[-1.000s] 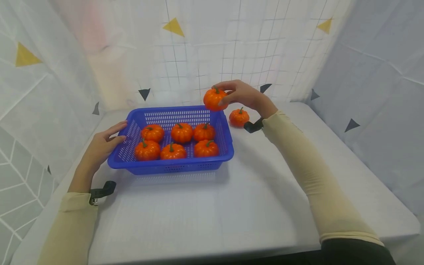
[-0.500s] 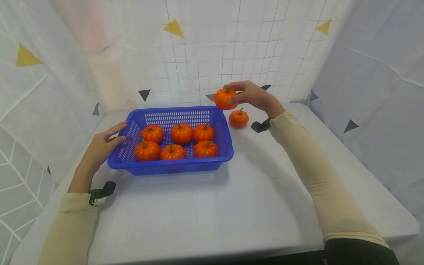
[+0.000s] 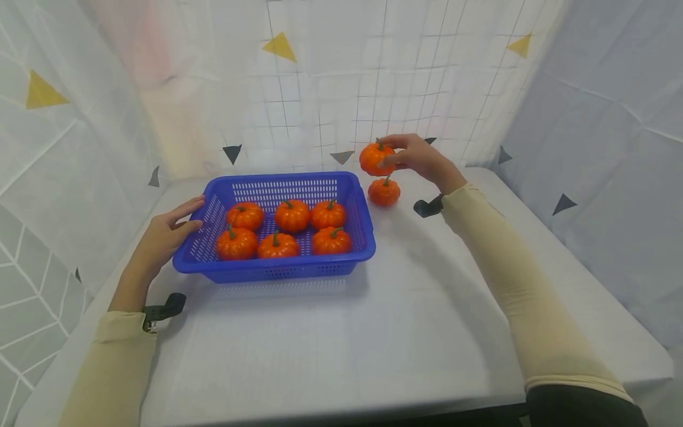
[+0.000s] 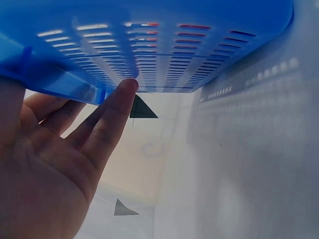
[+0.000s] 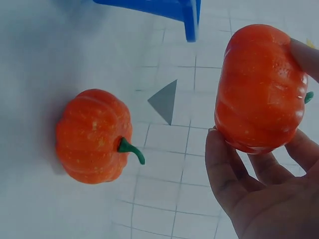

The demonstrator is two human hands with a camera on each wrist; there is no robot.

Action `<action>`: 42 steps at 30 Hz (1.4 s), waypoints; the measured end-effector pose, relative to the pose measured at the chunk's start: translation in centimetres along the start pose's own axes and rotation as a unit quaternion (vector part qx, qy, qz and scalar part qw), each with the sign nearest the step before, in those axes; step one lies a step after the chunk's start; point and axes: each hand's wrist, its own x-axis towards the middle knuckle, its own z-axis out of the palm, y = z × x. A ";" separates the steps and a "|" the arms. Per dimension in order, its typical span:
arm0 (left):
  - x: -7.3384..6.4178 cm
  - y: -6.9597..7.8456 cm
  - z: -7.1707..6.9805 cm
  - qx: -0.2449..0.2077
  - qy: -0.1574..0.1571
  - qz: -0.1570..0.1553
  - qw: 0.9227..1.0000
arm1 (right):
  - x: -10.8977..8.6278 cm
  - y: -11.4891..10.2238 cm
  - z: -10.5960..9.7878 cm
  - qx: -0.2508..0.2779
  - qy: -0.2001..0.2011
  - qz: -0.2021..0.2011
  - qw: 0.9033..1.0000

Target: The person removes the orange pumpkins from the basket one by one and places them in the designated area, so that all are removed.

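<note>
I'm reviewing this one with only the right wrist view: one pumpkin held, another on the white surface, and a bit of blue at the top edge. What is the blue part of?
Observer: The head view shows it whole: a slotted blue basket, standing on the table.
Operator: My view shows nothing of its inside. Anything in there?
Observer: Yes, six orange pumpkins, in two rows of three.
Operator: And at the basket's left end?
Observer: The person's left grip is there, with fingers touching the rim.
</note>
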 end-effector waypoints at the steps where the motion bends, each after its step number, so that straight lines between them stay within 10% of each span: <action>1: 0.0 0.0 0.0 0.000 0.000 0.001 1.000 | 0.0 0.1 -0.1 0.001 0.000 0.002 1.000; 42: 0.0 0.0 0.0 -0.003 -0.001 -0.008 1.000 | -0.2 6.7 -2.7 -0.001 0.119 0.082 0.990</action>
